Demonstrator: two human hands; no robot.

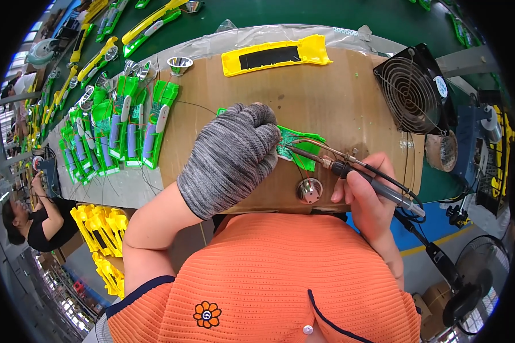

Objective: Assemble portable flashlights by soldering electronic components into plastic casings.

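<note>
A: What's on the bench, big stuff first?
B: Cardboard sheet [355,108], brown, covers most of the work area. Left of it, a row of green housings [163,94] with purple cells, loose wires hanging off.
A: Next size down?
B: Black fan [407,91] with wire guard, far right. Yellow shell [315,51] with a black strip, at the far edge of the cardboard.
A: Workpiece?
B: Green part [312,163], mid-cardboard, partly under the left hand. Rest of it hidden.
A: Iron?
B: Soldering iron [392,194], handle grasped in the right hand [369,191], bare. Thin tube runs alongside, angled in with the tip. Tip is at the part, just beside the gloved fingers. Contact: can't tell.
A: Left?
B: Left hand [229,157], grey knit glove, fingers curled over the part. Fingertips hidden, so can't tell if it's gripping or just bracing.
A: Small stuff?
B: Round metal disc [309,191] at the near edge, nearer the person than the part. Shiny reflector cup [180,64] at the cardboard's upper left.
</note>
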